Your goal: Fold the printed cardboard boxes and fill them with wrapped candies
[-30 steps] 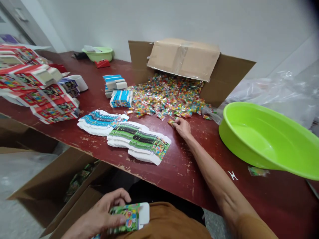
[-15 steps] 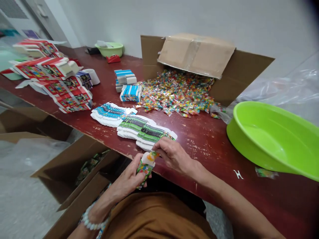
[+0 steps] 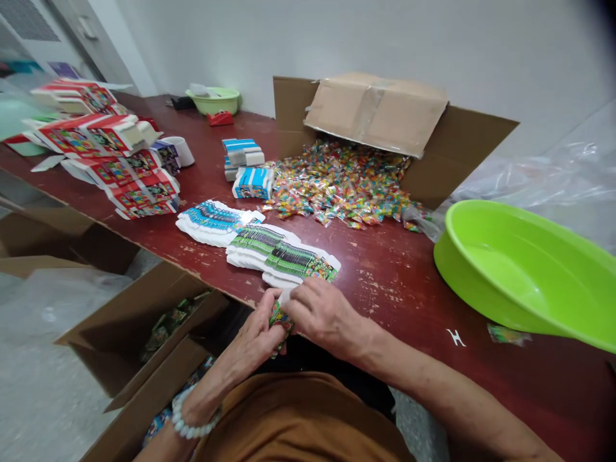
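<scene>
Low in front of me, my left hand [image 3: 257, 337] is wrapped round a small green printed box [image 3: 280, 319] with a white top flap. Over the box's upper end bends my right hand [image 3: 322, 314], its fingers closed and pressed at the flap. Whether a candy is still under those fingers is hidden. Just beyond the hands lies a row of flat green printed cartons [image 3: 298, 256], fanned out near the table edge. A row of flat blue cartons [image 3: 212, 221] lies beside it to the left.
A heap of wrapped candies [image 3: 337, 183] spills from a tipped cardboard box [image 3: 380, 112]. To the right sits a green basin [image 3: 520, 269]. Red packs [image 3: 135, 170] and blue packs [image 3: 253, 183] are stacked on the left. Open cartons [image 3: 120, 340] stand below the table edge.
The orange and yellow wrapped candy in my right fingers has gone out of sight at the box's top. My right hand has moved down and left onto the box.
</scene>
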`<state>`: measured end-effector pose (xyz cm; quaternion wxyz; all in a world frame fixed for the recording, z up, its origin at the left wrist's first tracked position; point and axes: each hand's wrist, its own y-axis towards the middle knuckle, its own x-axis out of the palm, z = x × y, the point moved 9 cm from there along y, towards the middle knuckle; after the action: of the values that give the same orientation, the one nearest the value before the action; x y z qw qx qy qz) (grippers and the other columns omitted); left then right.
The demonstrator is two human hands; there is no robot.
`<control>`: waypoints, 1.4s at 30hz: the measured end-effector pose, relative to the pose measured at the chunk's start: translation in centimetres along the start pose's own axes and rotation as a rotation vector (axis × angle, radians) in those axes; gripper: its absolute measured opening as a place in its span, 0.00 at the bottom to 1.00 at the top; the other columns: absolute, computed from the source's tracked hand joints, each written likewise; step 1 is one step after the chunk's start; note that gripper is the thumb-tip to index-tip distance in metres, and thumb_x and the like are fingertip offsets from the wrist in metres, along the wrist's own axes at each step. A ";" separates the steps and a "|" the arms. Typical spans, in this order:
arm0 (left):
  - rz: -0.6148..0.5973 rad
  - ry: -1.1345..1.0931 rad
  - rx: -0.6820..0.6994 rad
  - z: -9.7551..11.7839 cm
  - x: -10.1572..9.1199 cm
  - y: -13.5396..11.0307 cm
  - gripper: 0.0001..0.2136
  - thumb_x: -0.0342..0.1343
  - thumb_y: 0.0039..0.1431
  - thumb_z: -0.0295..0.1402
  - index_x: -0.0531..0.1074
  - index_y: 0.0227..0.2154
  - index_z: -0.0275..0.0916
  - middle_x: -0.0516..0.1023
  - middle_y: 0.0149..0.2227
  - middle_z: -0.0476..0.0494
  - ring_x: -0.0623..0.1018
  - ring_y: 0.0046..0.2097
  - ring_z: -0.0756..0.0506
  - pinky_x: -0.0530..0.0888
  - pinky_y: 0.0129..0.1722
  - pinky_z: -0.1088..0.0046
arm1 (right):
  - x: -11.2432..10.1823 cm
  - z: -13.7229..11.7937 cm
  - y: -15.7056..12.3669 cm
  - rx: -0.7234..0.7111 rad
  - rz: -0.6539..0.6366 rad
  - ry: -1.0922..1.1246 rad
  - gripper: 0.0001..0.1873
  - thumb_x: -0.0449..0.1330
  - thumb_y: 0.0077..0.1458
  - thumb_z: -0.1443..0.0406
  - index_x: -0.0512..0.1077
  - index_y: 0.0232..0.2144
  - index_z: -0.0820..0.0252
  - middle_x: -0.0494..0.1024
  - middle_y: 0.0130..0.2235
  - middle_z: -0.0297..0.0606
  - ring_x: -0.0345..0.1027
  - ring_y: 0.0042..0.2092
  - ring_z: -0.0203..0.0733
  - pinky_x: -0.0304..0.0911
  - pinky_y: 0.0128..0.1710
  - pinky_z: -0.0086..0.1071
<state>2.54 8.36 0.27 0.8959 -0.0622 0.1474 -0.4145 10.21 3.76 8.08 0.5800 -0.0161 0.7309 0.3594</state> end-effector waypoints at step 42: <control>0.223 -0.527 0.019 -2.8 0.1 0.5 0.31 0.59 0.54 0.54 0.65 0.55 0.40 0.78 0.34 0.44 0.78 0.28 0.44 0.73 0.19 0.75 | 9.4 2.3 -3.1 0.950 0.146 1.847 0.15 0.71 0.48 0.59 0.74 0.33 0.61 0.75 0.28 0.33 0.66 0.23 0.33 0.65 0.25 0.29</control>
<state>2.08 8.63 -2.54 0.9438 -0.1429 -0.0883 -0.2845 10.44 6.38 -1.69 -0.2817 -0.0105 0.9558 -0.0831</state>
